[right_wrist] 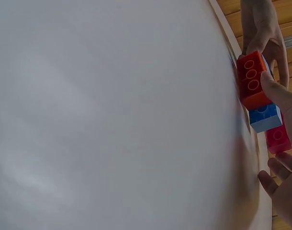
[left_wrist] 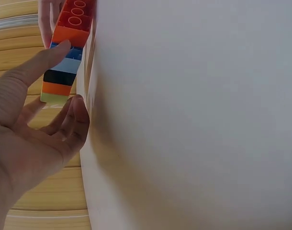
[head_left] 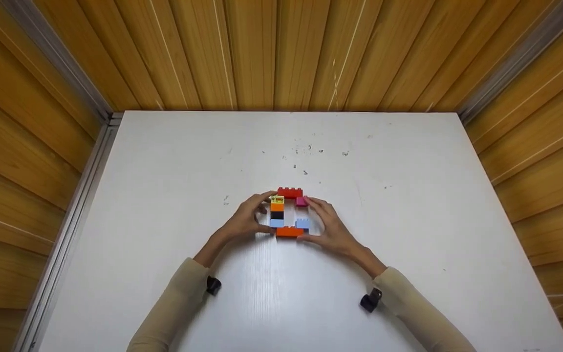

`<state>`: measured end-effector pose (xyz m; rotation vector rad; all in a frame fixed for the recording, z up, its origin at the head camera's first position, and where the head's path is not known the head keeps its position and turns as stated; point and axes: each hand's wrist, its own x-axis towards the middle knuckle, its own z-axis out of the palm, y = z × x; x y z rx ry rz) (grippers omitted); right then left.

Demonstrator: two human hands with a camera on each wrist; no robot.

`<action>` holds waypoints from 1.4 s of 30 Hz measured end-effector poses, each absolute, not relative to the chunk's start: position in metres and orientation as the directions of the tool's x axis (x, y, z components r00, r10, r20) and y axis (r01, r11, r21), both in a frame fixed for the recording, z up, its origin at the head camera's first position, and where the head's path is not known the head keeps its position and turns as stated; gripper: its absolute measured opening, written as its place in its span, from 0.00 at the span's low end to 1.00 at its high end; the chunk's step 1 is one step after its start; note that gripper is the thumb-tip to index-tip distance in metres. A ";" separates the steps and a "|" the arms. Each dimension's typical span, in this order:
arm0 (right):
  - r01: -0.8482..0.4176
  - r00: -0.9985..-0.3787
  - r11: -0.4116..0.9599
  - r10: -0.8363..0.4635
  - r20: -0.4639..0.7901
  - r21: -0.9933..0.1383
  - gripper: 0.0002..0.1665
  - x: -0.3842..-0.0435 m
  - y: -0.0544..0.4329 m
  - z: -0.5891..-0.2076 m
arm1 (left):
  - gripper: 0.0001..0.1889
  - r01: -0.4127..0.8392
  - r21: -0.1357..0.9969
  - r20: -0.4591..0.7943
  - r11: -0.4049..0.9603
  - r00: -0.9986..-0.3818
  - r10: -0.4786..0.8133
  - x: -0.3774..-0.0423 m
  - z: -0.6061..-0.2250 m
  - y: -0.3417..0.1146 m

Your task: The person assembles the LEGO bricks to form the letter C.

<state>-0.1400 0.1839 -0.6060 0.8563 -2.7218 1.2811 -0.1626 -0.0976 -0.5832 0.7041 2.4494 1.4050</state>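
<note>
Toy building bricks joined into a rough rectangle are held between both hands in the head view. Its far side is a red brick (head_left: 290,193), its near side an orange brick (head_left: 289,231). Down the left run a yellow printed brick (head_left: 277,199), an orange one, a black brick (head_left: 277,215) and a light blue one. A pink brick (head_left: 301,201) and a light blue brick (head_left: 302,224) are on the right, with a gap between them. The left hand (head_left: 247,217) grips the left side, thumb near the front. The right hand (head_left: 331,227) holds the right side, thumb against the orange brick's underside (right_wrist: 250,79).
A white table (head_left: 164,166) with small dark marks lies beneath the hands. Wood-panelled walls (head_left: 252,54) stand behind and at both sides. Metal rails run along the corners. A black device (head_left: 213,285) is on the left wrist, another (head_left: 371,300) on the right.
</note>
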 end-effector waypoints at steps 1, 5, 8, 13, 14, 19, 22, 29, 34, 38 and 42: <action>-0.480 -0.851 0.525 -0.474 0.228 -0.703 0.60 -0.140 0.184 -0.606 | 0.51 0.293 0.851 0.032 0.435 -0.857 0.515 -0.163 -0.583 -0.097; -0.468 -0.854 0.553 -0.483 0.192 -0.689 0.59 -0.143 0.186 -0.605 | 0.50 0.296 0.838 0.010 0.459 -0.848 0.529 -0.164 -0.582 -0.095; -0.440 -0.860 0.565 -0.488 0.148 -0.698 0.59 -0.144 0.187 -0.605 | 0.50 0.284 0.823 -0.023 0.492 -0.848 0.529 -0.164 -0.582 -0.095; -0.381 -0.868 0.584 -0.493 0.060 -0.716 0.58 -0.151 0.186 -0.604 | 0.49 0.241 0.803 -0.079 0.544 -0.863 0.499 -0.166 -0.581 -0.095; -0.370 -0.870 0.587 -0.490 0.048 -0.721 0.57 -0.154 0.185 -0.604 | 0.49 0.237 0.805 -0.080 0.544 -0.865 0.496 -0.168 -0.580 -0.095; -0.333 -0.880 0.592 -0.475 0.016 -0.734 0.57 -0.172 0.186 -0.603 | 0.47 0.215 0.816 -0.080 0.537 -0.877 0.473 -0.183 -0.578 -0.092; -0.335 -0.878 0.596 -0.478 0.013 -0.730 0.57 -0.188 0.185 -0.601 | 0.47 0.188 0.825 -0.082 0.534 -0.894 0.440 -0.196 -0.578 -0.090; -0.305 -0.881 0.618 -0.473 -0.033 -0.725 0.57 -0.222 0.181 -0.594 | 0.47 0.131 0.821 -0.118 0.555 -0.913 0.391 -0.226 -0.576 -0.088; -0.299 -0.875 0.641 -0.480 -0.066 -0.707 0.56 -0.238 0.177 -0.588 | 0.47 0.106 0.788 -0.158 0.607 -0.917 0.366 -0.241 -0.571 -0.088; -0.281 -0.873 0.657 -0.478 -0.099 -0.700 0.57 -0.245 0.175 -0.584 | 0.47 0.078 0.772 -0.191 0.631 -0.918 0.347 -0.247 -0.565 -0.088; -0.275 -0.872 0.658 -0.477 -0.106 -0.701 0.57 -0.246 0.178 -0.583 | 0.48 0.097 0.770 -0.189 0.630 -0.909 0.371 -0.250 -0.565 -0.087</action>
